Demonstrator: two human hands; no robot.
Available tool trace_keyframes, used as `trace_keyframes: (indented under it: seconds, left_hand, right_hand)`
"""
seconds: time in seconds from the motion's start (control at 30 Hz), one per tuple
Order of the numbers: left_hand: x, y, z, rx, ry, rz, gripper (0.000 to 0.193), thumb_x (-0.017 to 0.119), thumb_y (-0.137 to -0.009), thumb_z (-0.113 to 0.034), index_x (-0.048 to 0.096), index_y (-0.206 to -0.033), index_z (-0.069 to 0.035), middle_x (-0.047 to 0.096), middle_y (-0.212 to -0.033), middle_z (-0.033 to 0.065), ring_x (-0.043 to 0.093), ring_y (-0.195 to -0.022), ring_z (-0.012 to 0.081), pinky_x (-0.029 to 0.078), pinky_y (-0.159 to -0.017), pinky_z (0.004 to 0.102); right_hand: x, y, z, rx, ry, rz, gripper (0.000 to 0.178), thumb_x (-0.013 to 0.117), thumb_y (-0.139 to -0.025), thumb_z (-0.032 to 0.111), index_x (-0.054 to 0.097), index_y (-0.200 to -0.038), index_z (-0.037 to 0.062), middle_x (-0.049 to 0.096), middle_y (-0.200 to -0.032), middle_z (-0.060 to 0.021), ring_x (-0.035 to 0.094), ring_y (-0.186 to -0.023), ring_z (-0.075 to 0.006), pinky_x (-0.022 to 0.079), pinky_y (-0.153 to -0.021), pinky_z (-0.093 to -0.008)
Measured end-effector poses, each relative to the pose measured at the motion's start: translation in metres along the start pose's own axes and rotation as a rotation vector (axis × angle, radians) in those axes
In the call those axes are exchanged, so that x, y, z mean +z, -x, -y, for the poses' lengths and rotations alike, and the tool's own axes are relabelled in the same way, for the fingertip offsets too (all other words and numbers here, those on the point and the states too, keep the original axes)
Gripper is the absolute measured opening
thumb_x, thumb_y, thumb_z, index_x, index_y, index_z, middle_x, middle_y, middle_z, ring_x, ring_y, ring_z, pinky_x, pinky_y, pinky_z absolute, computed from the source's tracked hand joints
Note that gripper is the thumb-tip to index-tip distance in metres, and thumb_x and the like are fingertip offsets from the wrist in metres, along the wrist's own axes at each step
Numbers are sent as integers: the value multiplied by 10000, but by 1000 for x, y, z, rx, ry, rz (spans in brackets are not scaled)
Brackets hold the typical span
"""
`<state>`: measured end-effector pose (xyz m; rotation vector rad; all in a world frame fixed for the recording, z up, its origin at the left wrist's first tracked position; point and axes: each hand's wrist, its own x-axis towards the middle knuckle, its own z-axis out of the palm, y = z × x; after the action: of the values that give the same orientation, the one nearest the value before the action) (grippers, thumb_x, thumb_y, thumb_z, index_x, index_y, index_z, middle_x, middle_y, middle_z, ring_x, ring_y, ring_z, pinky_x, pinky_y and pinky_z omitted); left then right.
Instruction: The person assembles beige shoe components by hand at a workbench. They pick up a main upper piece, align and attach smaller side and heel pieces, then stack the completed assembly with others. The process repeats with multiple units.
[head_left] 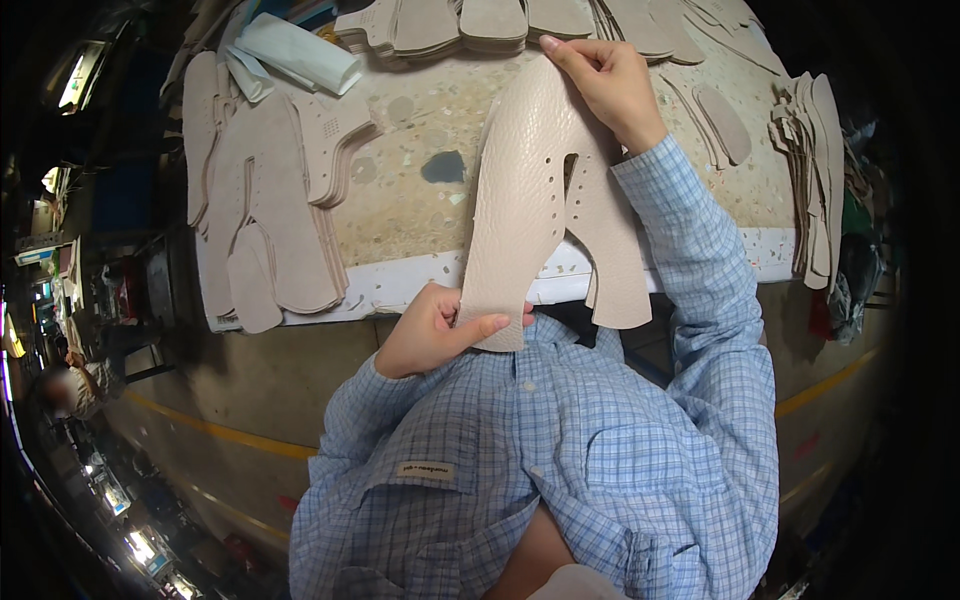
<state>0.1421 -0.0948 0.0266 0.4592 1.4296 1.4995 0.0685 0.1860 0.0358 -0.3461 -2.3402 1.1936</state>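
Note:
A pale beige leather shoe upper [515, 165] with a pebbled grain stands tilted in front of me, held over the near edge of the worktable [395, 245]. It is forked, with rows of punched lace holes beside a slot. My left hand [425, 335] pinches the lower end of its left leg, thumb on top and fingers underneath. At the far rounded end, my right hand [615, 90] grips the edge between thumb and fingers. The right leg of the upper hangs free past the table edge.
Stacks of similar leather pieces [290, 230] lie at the left, more stacks [425, 28] along the far side, and another stack [822, 180] at the right edge. A pale rolled sheet [305, 55] lies far left. Curved leather pieces [722, 122] rest beyond my right forearm.

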Motion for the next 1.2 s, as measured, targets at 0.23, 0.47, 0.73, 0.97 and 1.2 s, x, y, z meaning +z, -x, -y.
trace_keyframes:
  seconds: [0.23, 0.47, 0.73, 0.97, 1.2]
  left_hand:
    - [-12, 25, 11, -99, -280, 41, 187, 610, -864, -100, 672, -1001, 10, 692, -933, 106, 642, -834, 119, 501, -754, 234]
    - [-35, 48, -40, -137, -367, -14, 160, 592, -856, -54, 657, -968, 40, 681, -926, 127, 633, -892, 144, 490, -802, 248]
    - [-42, -11, -88, 374, -555, -448, 225, 555, -896, -128, 621, -1057, 16, 665, -990, 112, 631, -928, 161, 484, -821, 247]
    - [-47, -128, -82, 336, -372, -494, 349, 557, -918, -264, 581, -1124, 17, 647, -1006, 122, 622, -918, 162, 496, -792, 260]
    - [-45, -132, -62, 111, 78, -253, 424, 492, -949, -329, 534, -1154, 40, 623, -1015, 105, 620, -908, 127, 518, -771, 240]
  right_hand:
    - [9, -5, -9, -39, 43, 57, 424, 641, -815, 445, 729, -828, 30, 637, -585, -75, 567, -483, -139, 450, -490, -266]
    - [12, -7, -30, 14, -56, 325, 477, 645, -798, 504, 713, -936, 52, 673, -802, -94, 622, -666, -174, 482, -600, -262]
    - [5, 4, -47, 19, -237, 467, 435, 609, -870, 366, 615, -1144, 28, 655, -1032, -127, 640, -887, -209, 490, -822, -284]
    - [4, 12, -30, 233, -612, 433, 423, 583, -893, 346, 582, -1188, 44, 651, -1041, -101, 636, -886, -161, 506, -789, -252]
    - [10, 15, -21, 96, -561, 256, 385, 573, -907, 335, 624, -1103, 8, 662, -931, -65, 598, -809, -113, 480, -728, -240]
